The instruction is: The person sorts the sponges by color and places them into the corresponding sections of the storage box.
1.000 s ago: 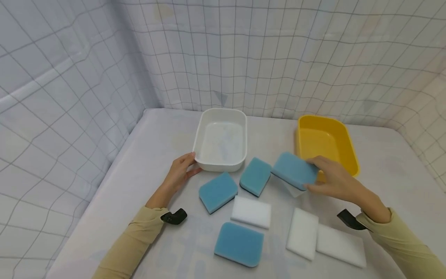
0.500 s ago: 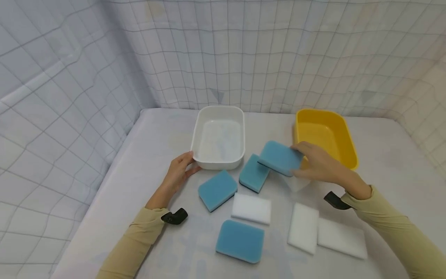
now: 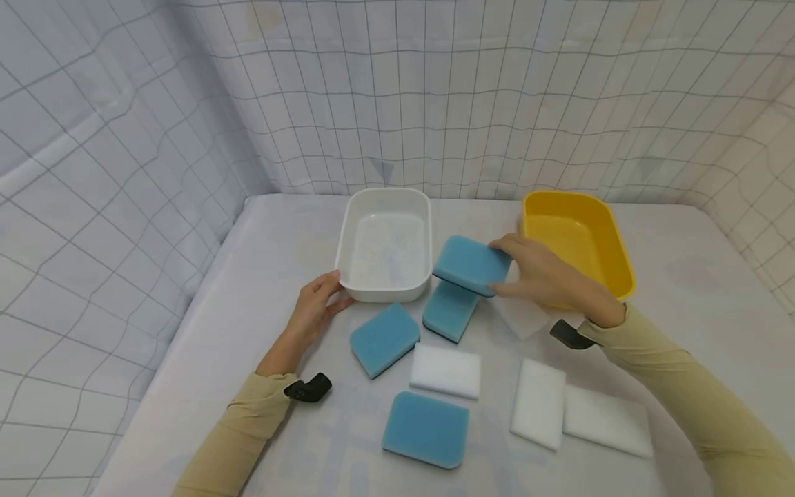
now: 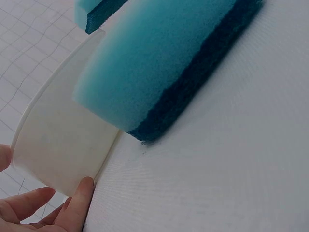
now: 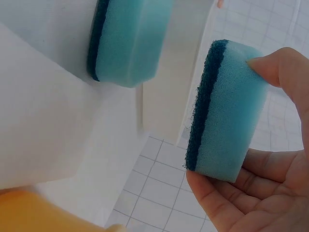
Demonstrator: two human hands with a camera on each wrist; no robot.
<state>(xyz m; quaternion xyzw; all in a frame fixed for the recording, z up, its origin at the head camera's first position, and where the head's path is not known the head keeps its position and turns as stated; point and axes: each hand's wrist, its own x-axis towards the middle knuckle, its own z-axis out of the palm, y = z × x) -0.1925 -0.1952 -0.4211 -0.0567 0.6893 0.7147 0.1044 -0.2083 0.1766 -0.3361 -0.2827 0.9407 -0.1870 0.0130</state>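
Note:
My right hand point(image 3: 546, 273) pinches a blue sponge point(image 3: 470, 264) with a dark scouring layer underneath. In the head view the sponge hangs over another blue sponge point(image 3: 450, 310), just right of the white plastic container point(image 3: 386, 293). The right wrist view shows the thumb on one end of the held sponge point(image 5: 231, 111) and the fingers at the other. My left hand point(image 3: 315, 309) holds the near left corner of the white container, thumb and fingers spread about it. Close to that hand lies a blue sponge point(image 3: 385, 339), its dark side down.
A yellow container point(image 3: 577, 241) stands at the back right. White sponges point(image 3: 446, 371) lie in the middle and at the [right] front, two of them side by side point(image 3: 538, 404). Another white piece point(image 3: 522, 310) sits beneath my right hand. One more blue sponge point(image 3: 426, 429) lies at the front.
My right hand has carried the blue sponge leftward and away from me, from beside the yellow container toward the white one. My left hand has stayed at the white container's corner.

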